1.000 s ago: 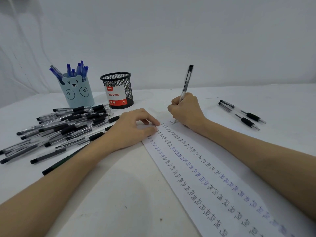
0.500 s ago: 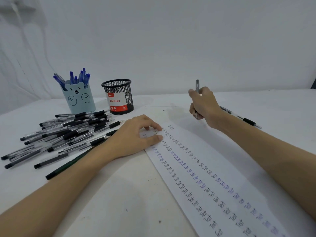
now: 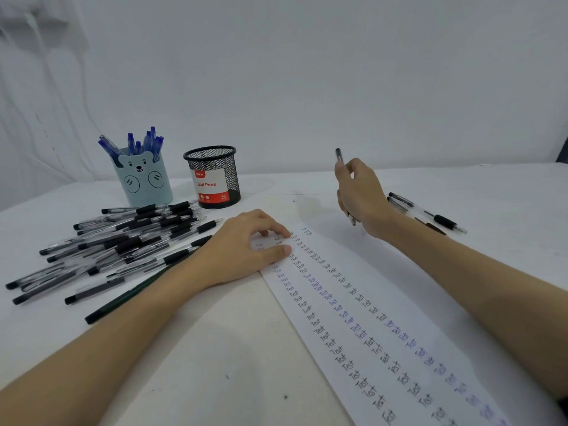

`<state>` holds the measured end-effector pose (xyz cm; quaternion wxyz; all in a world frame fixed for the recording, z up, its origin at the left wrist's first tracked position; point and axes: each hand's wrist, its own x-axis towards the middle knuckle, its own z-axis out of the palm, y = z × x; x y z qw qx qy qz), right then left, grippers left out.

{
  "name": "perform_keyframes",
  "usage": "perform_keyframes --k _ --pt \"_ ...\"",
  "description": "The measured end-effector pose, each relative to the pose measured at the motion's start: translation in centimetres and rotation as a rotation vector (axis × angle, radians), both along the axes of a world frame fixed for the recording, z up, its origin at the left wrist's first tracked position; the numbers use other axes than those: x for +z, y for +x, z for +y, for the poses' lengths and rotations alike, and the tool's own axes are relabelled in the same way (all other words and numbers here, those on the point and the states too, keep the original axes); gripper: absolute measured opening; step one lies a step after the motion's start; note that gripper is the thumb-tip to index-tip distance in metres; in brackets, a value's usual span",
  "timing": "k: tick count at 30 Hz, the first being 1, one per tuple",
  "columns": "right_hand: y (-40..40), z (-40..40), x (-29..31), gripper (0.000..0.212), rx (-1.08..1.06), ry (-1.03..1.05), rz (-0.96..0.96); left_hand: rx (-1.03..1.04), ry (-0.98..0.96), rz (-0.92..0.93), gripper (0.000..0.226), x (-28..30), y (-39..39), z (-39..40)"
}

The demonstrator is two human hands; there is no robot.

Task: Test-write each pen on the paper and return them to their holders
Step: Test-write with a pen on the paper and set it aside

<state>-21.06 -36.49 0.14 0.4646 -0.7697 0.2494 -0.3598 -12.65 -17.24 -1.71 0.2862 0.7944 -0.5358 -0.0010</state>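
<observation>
A white tabletop (image 3: 190, 364) with a matte, faintly marked surface is seen to carry everything. Across it a long strip of white paper (image 3: 396, 305) is laid, its long axis running from the near right toward the far centre, with columns of small handwritten "Test" marks in black and blue. The far corner of the strip is pressed flat by the left hand (image 3: 246, 250), whose fingers are spread and slightly bent on the sheet with nothing enclosed. A loose heap of black-gripped, clear-barrelled pens (image 3: 123, 241) is noted just left of that hand, axes mostly left to right. Behind the heap stand a smooth pale blue bear-faced holder (image 3: 144, 182) filled with blue-capped pens, and beside it a black wire-mesh cup (image 3: 215, 176) bearing a "Ball Pens" label; no pens are seen rising from it. The right hand (image 3: 362, 198) is raised beyond the paper's far end and is closed round a black pen (image 3: 339, 155), held near upright, tip down and clear of the sheet. The mesh cup lies to the left of this hand and slightly farther away; the right hand is judged the one to deliver the pen, which must be carried leftward and kept upright for entry. Two further pens (image 3: 430, 213) lie just right of the wrist.
</observation>
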Motion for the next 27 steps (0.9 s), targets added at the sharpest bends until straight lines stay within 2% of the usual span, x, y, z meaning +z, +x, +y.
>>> perform_keyframes --k 2,4,6,8,10,12,14,18,22,27 --pt "0.2 -0.3 -0.1 0.029 -0.032 -0.048 0.005 0.002 0.007 0.009 0.030 0.0 -0.1 0.1" --pt "0.2 -0.3 -0.1 0.031 -0.040 -0.071 0.004 0.009 0.048 0.008 0.048 0.0 -0.2 0.1" --pt "0.1 -0.4 -0.1 0.027 -0.020 -0.084 0.039 0.020 0.121 -0.043 0.065 -0.1 -0.3 0.1" --pt "-0.1 -0.5 0.0 0.018 0.004 -0.098 0.096 0.019 0.157 -0.086 0.070 -0.1 -0.4 -0.1" --pt "-0.4 -0.7 0.3 0.015 0.003 -0.123 0.156 0.005 0.134 -0.065 0.063 0.0 -0.5 -0.1" --pt "-1.0 -1.3 0.7 0.027 -0.039 -0.221 0.272 -0.021 0.090 -0.038 0.044 0.0 -0.9 -0.2" --pt "-1.8 -2.2 1.0 0.030 -0.087 -0.338 0.427 -0.031 0.048 -0.036 0.030 -0.1 -1.3 -0.3" --pt "-4.4 -3.9 0.8 0.028 -0.149 -0.514 0.632 -0.050 0.025 -0.033 0.025 -0.1 -1.7 -0.4" --pt "-7.8 -4.6 0.2 0.018 -0.179 -0.593 0.681 -0.059 0.009 -0.001 0.026 -0.2 -1.6 -0.1" --pt "-10.1 -4.7 0.0 0.022 -0.309 -0.662 0.659 -0.056 -0.006 0.014 0.024 -0.3 -1.7 -0.1"
